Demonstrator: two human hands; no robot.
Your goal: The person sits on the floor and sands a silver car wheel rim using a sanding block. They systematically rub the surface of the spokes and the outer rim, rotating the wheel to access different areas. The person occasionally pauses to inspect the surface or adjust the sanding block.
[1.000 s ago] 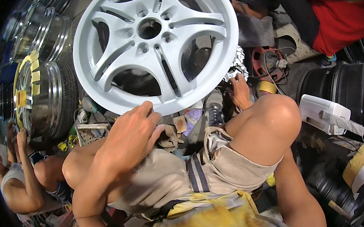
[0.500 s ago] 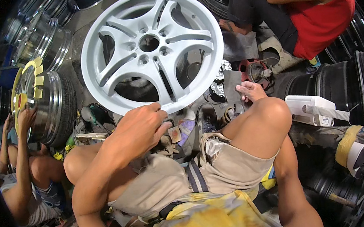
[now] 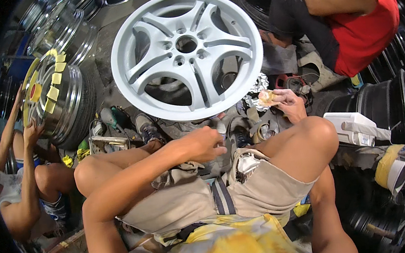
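Note:
A white-grey alloy wheel [image 3: 210, 107], with paired spokes and a round centre hole, lies face up in front of me. Just short of its near rim, my left hand [image 3: 207, 143] is closed, fingers curled. A small light-grey piece [image 3: 219, 126] shows by those fingertips; its kind is unclear. My right hand [image 3: 289, 103], beyond my right knee, pinches a small crumpled piece smeared yellowish [image 3: 267, 99] between thumb and fingers. Crumpled silver foil [image 3: 258, 83] lies right behind it, beside the wheel.
At left, a person's hands hold a chrome wheel [image 3: 66, 118] with yellow tape pieces on its rim. A person in red [image 3: 364, 25] sits at far right. Dark wheels [image 3: 392, 101] and a white plastic container [image 3: 348, 123] stand right. A green power tool [image 3: 112, 117] lies left.
My left hand has drawn back from the wheel's rim, toward the right. My right hand has turned; a grey flat sheet showed there before, now a yellowish piece. The view has shifted.

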